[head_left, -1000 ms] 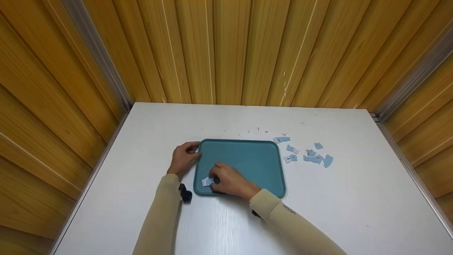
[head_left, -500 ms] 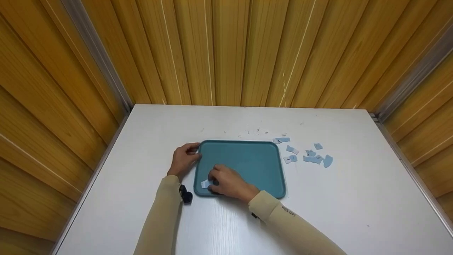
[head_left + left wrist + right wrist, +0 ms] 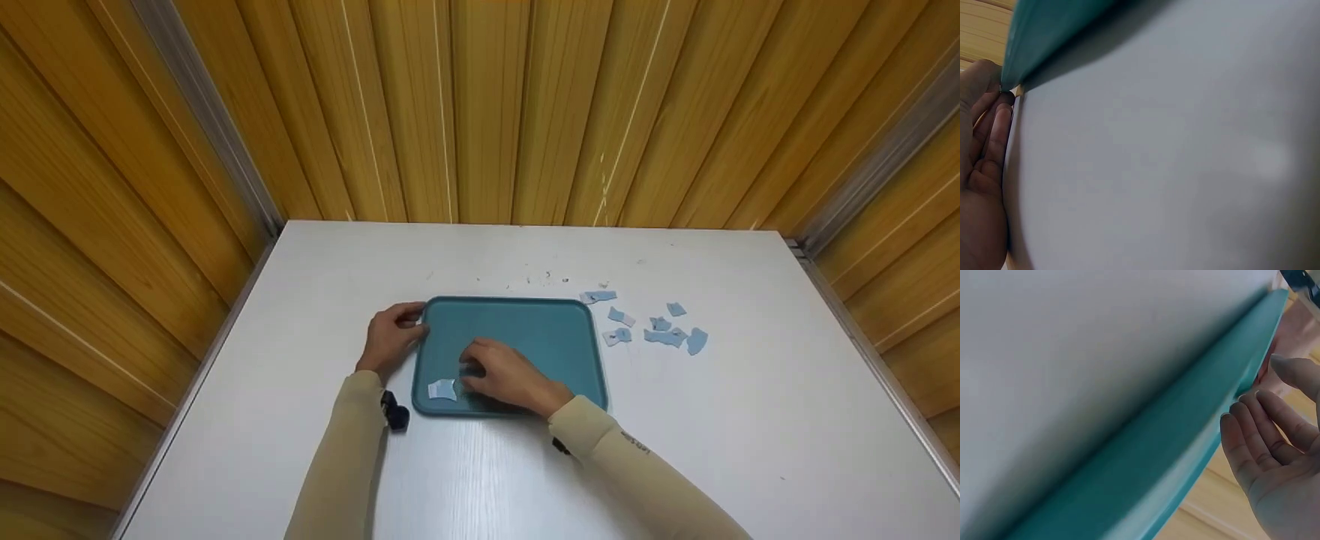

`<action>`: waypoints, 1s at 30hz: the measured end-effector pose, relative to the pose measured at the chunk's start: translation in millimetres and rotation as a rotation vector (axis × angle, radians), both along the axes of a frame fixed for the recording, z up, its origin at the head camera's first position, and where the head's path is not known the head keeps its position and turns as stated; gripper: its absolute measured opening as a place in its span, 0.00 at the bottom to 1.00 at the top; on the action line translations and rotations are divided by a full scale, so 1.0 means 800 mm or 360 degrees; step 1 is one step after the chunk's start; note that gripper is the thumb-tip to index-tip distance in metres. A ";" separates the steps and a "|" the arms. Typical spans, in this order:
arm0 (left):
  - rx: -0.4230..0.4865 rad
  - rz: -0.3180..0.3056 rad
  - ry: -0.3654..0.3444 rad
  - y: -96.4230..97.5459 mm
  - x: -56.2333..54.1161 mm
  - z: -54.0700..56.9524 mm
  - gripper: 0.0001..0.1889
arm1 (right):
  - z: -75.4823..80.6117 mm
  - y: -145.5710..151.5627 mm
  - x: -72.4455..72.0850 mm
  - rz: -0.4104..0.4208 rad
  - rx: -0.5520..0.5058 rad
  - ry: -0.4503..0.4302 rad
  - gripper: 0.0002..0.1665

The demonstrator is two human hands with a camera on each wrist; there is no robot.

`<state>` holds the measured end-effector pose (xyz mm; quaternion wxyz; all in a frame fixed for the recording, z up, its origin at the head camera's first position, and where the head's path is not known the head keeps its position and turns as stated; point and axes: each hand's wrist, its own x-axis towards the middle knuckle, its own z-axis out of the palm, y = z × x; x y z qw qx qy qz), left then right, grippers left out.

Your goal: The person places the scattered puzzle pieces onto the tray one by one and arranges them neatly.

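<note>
In the head view, my left hand (image 3: 390, 337) holds the upper left edge of a teal tray (image 3: 517, 322), its thumb and fingers at the rim. The left wrist view shows that hand (image 3: 985, 135) at the tray's side (image 3: 1050, 34). My right hand (image 3: 506, 375) is over the lower left part of the tray, fingers loosely bent. A small light blue and white paper piece (image 3: 442, 389) lies flat on the tray just left of its fingertips. Nothing shows between the thumb and fingers of this hand (image 3: 1275, 444) in the right wrist view.
On the white table (image 3: 345, 262), several torn-looking light blue pieces (image 3: 664, 337) lie right of the tray, one piece (image 3: 598, 297) close to its upper right corner. Small dark specks (image 3: 547, 276) dot the surface behind the tray. Wood-patterned walls (image 3: 487, 112) enclose the back and sides.
My right hand has let go of the blue and white paper piece and drawn back to the right, leaving it on the tray. My left hand stays at the rim.
</note>
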<state>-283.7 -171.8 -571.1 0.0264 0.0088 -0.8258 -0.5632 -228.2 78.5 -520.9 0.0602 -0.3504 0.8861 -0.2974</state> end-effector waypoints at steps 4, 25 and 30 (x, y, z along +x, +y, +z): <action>-0.0011 -0.0002 -0.0006 0.000 0.000 0.000 0.23 | 0.006 0.017 -0.006 -0.0041 -0.0033 -0.0067 0.19; 0.0015 0.0020 -0.0025 0.000 -0.001 -0.001 0.23 | 0.020 0.116 -0.028 -0.0258 -0.0083 -0.0059 0.21; 0.0005 0.0034 -0.0038 0.001 -0.002 -0.003 0.23 | 0.023 0.144 -0.034 -0.0339 -0.0033 -0.0031 0.21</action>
